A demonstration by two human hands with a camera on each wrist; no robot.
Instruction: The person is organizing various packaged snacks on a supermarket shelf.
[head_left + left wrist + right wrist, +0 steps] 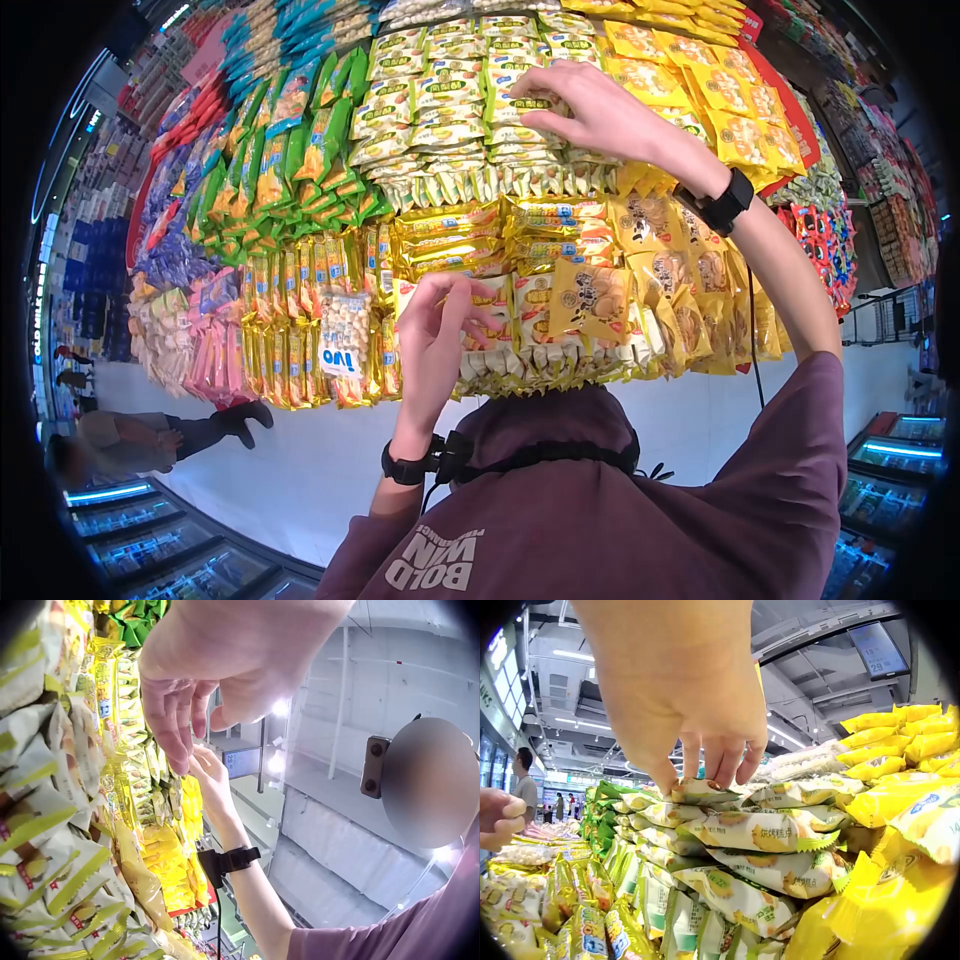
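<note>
My right hand [592, 110] reaches over stacked white-and-green packets [448, 82]. In the right wrist view, thumb and fingers of that hand [686, 690] point down around the top packet [703, 792] and pinch it. Loosely bent, my left hand [438, 325] hovers over the nearer white-and-yellow packets [535, 312] with nothing in it. The left wrist view shows this hand [225, 656] with fingers hanging down, and the right hand [211, 778] farther off.
Green packets [325, 135] lie left of the white-and-green stacks, yellow bags [725, 90] right. Gold packets [450, 240] fill the row in front. A white ivo bag [344, 335] lies near the front edge. A person [150, 440] is in the aisle at left.
</note>
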